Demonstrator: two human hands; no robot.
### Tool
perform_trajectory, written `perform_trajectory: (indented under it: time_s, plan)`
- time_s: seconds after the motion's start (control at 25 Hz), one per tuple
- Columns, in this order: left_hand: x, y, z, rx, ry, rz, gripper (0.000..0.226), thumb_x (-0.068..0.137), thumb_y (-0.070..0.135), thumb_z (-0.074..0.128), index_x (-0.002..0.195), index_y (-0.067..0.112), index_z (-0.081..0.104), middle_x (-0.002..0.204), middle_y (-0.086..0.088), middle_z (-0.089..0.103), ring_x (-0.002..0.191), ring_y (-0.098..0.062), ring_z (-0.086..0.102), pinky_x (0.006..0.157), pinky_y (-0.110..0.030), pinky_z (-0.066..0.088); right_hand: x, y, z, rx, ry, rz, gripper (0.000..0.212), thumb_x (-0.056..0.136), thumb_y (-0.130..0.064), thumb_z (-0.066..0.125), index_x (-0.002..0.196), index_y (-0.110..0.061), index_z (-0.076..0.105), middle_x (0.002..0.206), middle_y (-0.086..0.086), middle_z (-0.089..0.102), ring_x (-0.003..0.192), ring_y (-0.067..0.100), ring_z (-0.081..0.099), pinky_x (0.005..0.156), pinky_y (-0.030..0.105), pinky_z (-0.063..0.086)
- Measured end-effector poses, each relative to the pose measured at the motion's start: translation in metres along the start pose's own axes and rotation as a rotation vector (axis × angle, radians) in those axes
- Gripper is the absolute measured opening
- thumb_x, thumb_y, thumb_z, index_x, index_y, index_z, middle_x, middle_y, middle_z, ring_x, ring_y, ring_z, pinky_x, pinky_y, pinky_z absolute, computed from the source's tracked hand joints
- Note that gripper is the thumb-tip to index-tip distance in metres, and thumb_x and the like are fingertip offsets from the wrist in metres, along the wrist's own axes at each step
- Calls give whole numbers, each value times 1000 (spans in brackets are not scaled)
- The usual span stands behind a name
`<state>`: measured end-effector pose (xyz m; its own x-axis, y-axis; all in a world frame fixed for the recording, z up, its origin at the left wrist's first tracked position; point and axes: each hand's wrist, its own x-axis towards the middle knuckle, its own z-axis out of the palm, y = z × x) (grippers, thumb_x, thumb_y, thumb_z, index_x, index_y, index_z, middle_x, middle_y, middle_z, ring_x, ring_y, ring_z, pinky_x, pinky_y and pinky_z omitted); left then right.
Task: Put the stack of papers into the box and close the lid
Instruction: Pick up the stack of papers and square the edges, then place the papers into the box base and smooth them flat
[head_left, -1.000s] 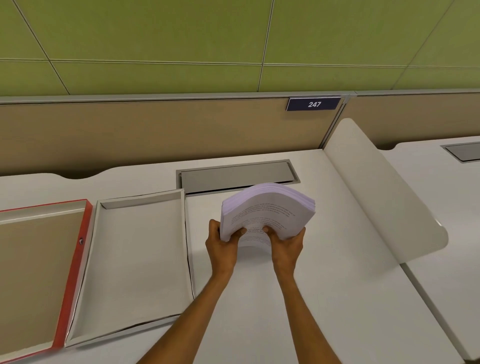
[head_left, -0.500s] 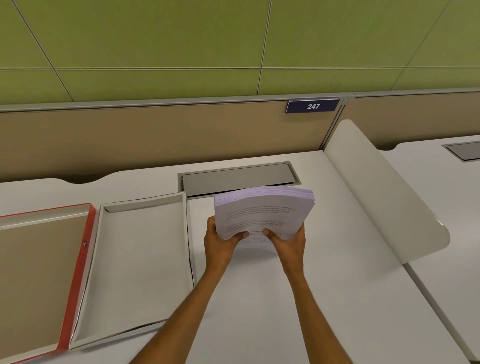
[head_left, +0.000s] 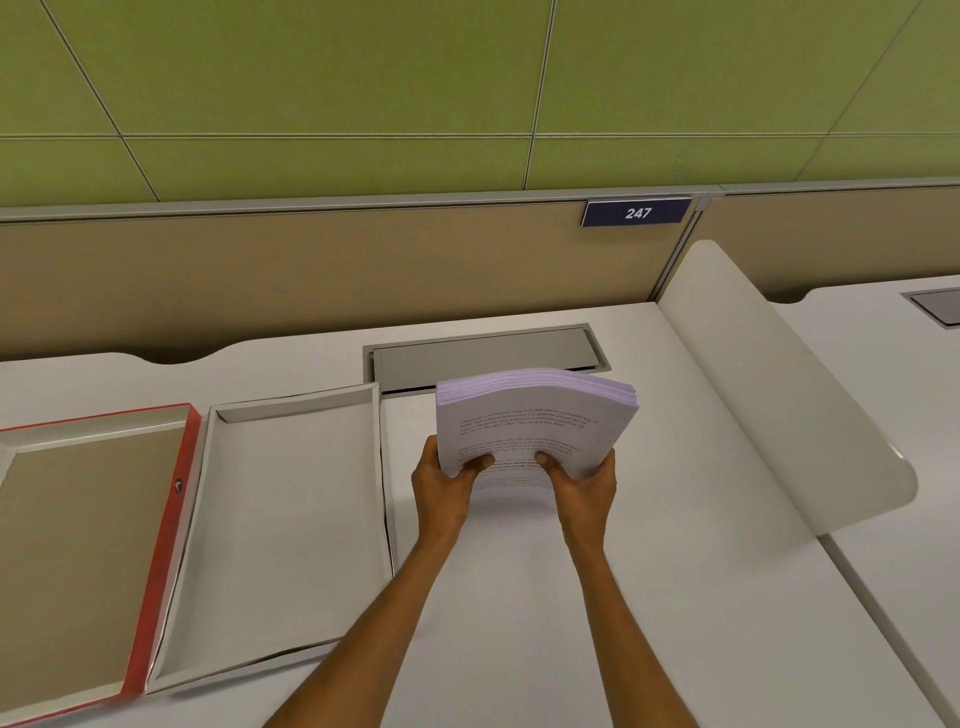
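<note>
A thick stack of printed white papers (head_left: 535, 415) is held above the desk, tilted with its far edge raised. My left hand (head_left: 441, 488) grips its near left corner and my right hand (head_left: 582, 486) grips its near right corner, thumbs on top. To the left lies the open white box (head_left: 291, 519), its inside bare. Further left lies its lid (head_left: 78, 545), upside down, with a red rim and brown inside.
The white desk (head_left: 597, 623) has a grey cable flap (head_left: 483, 356) just behind the papers. A curved white divider panel (head_left: 779, 384) rises on the right. A tan partition with a "247" plate (head_left: 636, 212) runs along the back.
Both hands have shifted the stack slightly left and squared it; it looks less curled than a second ago. Box and lid have not moved.
</note>
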<state>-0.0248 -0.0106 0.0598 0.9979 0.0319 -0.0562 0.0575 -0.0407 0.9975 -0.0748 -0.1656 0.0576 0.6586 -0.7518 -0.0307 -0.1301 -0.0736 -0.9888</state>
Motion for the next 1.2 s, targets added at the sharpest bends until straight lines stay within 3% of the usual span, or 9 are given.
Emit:
perform_trajectory:
  time_s: [0.2,0.28,0.36,0.52,0.72,1.04,1.2]
  plan:
    - [5,15,1,85,2,-33,40,74,23,85,97,40,56,99,10,68,83,-9,68,59,-10,55,2,-14,5,-48,16,18,58,67,-22,89,106,-35,48,102,-15,63,90,7,66,60,10,55]
    - [12,24,-3,171,-14,-57,39,73,29,84,101,30,57,102,4,69,78,-7,66,53,-8,53,4,-23,6,-86,-1,66,61,66,-26,90,106,-26,45,98,-12,61,85,7,65,53,11,54]
    - [20,33,-8,260,-24,-79,46,74,31,84,110,20,58,105,1,68,76,-8,65,49,-10,51,7,-35,8,-180,-26,107,63,63,-31,91,104,-22,44,95,-10,60,80,9,64,57,17,55]
    - [29,41,-22,380,-13,-162,57,76,32,83,121,11,56,115,-7,70,84,-16,62,59,-20,49,8,-48,16,-393,-114,158,70,64,-36,91,114,-10,49,112,7,65,98,28,66,76,32,55]
    - [32,34,-50,386,3,-243,56,76,31,83,120,8,58,119,-12,70,98,-29,70,80,-45,61,-5,-52,38,-442,-203,160,69,67,-37,89,116,-10,47,119,11,65,101,29,67,79,35,56]
    - [44,29,-130,358,79,-282,48,73,27,86,112,7,67,113,-12,74,93,-30,71,79,-46,62,-46,-55,108,-463,-343,154,63,68,-36,88,103,-17,39,118,11,65,99,26,67,71,29,52]
    - [49,25,-172,379,117,-297,47,74,26,85,113,7,66,115,-13,73,95,-30,71,78,-44,62,-70,-54,143,-470,-395,166,62,70,-34,87,105,-15,39,119,11,64,100,27,67,77,33,56]
